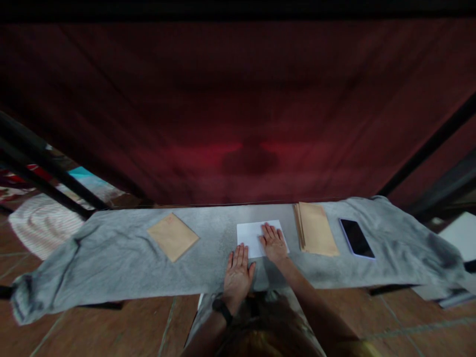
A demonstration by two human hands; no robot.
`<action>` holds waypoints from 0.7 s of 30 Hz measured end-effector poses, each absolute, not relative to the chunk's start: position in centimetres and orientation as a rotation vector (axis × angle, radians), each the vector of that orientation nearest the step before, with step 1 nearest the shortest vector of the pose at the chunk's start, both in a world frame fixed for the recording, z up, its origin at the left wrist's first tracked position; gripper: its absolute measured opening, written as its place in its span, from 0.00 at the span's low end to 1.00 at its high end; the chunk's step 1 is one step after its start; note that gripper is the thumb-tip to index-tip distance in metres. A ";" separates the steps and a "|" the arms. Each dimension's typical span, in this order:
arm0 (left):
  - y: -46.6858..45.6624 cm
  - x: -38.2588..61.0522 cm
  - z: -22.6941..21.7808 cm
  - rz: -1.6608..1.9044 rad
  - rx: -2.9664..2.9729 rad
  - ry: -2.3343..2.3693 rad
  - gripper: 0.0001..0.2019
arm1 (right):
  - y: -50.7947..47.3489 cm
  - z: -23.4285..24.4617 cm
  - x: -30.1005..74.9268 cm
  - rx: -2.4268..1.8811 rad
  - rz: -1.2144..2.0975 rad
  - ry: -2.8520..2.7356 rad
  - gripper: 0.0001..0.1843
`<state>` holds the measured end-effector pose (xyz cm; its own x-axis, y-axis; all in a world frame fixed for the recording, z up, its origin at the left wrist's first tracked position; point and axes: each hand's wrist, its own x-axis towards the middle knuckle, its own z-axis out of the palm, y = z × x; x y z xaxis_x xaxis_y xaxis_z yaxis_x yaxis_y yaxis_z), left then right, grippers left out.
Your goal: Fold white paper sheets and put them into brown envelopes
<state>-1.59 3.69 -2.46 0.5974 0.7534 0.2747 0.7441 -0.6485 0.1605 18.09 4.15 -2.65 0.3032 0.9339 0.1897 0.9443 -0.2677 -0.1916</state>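
Observation:
A sheet of white paper [253, 237] lies flat on the grey cloth in front of me. My right hand [274, 243] rests on its right half, palm down with the fingers stretched out. At the paper's lower left edge, my left hand [238, 275] lies with fingers extended, the tips touching the sheet; a dark band circles that wrist. Right of the paper is a stack of brown envelopes [318, 229]. A single brown envelope [173, 237] lies turned at an angle to the left.
Grey cloth [119, 258] covers the narrow surface. A phone with a purple edge [357, 239] lies right of the envelopes. Behind rises a dark red panel [245, 109]. Striped fabric [48, 223] is at far left, above the tiled floor [130, 329].

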 end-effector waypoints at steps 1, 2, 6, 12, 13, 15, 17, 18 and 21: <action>3.7 -1.5 -2.5 0.495 2.773 1.318 0.27 | 4.1 -2.6 18.3 -2.320 -0.049 -1.703 0.29; 3.7 -1.4 -2.4 0.486 2.760 1.338 0.27 | 4.1 -2.6 18.5 -2.329 -0.043 -1.701 0.29; 4.2 0.6 -1.7 0.453 2.725 1.348 0.25 | 3.8 -2.5 18.4 -2.342 -0.036 -1.700 0.29; 6.7 5.9 -0.9 0.363 2.735 1.133 0.26 | 3.4 -2.4 18.7 -2.326 -0.022 -1.789 0.29; 7.2 6.5 -0.9 0.355 2.733 1.133 0.26 | 3.4 -2.3 18.7 -2.334 -0.023 -1.787 0.29; 8.2 7.1 -1.1 0.355 2.731 1.136 0.26 | 3.5 -2.3 18.7 -2.352 -0.026 -1.770 0.30; 9.1 7.2 -1.3 0.360 2.733 1.134 0.27 | 3.6 -2.3 18.5 -2.351 -0.028 -1.758 0.30; 9.5 7.1 -1.5 0.360 2.734 1.135 0.27 | 3.6 -2.3 18.5 -2.346 -0.029 -1.752 0.30; 10.4 6.6 -1.7 0.359 2.732 1.156 0.26 | 3.6 -2.3 18.3 -2.328 -0.043 -1.728 0.29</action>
